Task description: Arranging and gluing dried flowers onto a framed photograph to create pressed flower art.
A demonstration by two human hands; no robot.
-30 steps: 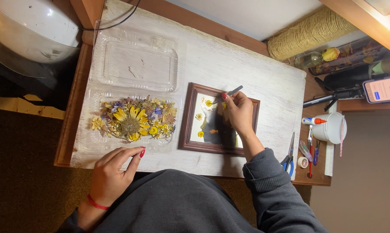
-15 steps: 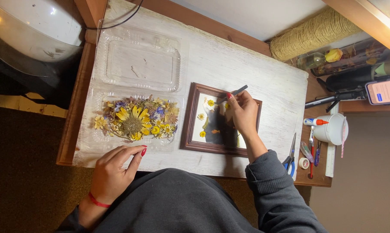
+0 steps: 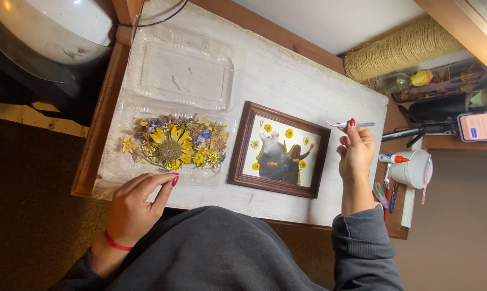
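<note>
**Tweezers lifted beside the framed picture**

I hold a pair of metal tweezers pinched between the thumb and fingers of my right hand; they point back over the upper right corner of the brown wooden frame, above the white tabletop and not touching it; whether the tips carry anything I cannot make out. The right hand is raised just right of the frame, wrist bent, fingers curled shut round the tool, the grey sleeve running down from it. Inside the frame lies a picture with a dark shape at its middle and small yellow pressed flowers dotted about it; the details are too small to read.

My left hand rests at the table's near edge, well left of the frame; the fingers are loosely bent, the fingertips touching the rim of the clear plastic tray and gripping nothing. That tray sits just left of the frame, heaped with dried flowers, yellow and purple; its empty hinged lid lies open beyond it.

Right of the frame, past my hand, stand a white cup, a glue tube and pens, partly hidden; a twine spool and a phone, cut off by the picture's edge, lie farther out.
</note>
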